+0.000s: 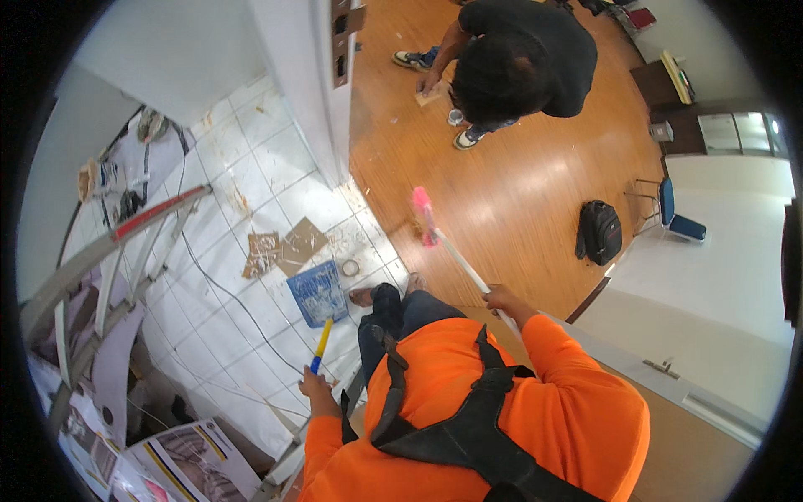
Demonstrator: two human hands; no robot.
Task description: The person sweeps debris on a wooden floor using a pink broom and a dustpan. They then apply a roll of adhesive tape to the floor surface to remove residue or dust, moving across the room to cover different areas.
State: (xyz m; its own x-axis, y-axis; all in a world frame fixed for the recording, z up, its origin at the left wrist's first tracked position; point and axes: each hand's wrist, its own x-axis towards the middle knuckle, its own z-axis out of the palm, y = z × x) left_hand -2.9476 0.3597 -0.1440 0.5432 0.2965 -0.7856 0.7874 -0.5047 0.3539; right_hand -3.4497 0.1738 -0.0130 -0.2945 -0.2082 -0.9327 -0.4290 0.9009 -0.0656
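My left hand (315, 385) is closed on the yellow and blue handle of a dustpan. The dustpan's blue, white-smeared pan (314, 284) is on the white tiles to the left of my feet. My right hand (502, 301) grips the white stick of a broom (462, 261). Its pink bristles (421, 201) are over the wooden floor just beyond the tile edge, slightly blurred. Between pan and bristles, a roll of tape (350, 268) rests on the tiles. Pieces of cardboard (301, 244) strewn with light scraps lie just past the pan.
A person in a dark shirt (569, 50) crouches ahead on the wooden floor, one hand at a small flat piece (431, 94), near a small can (455, 117). A ladder (125, 234) and a cable (226, 289) are at left. A backpack (600, 233) and blue chair (669, 209) stand right.
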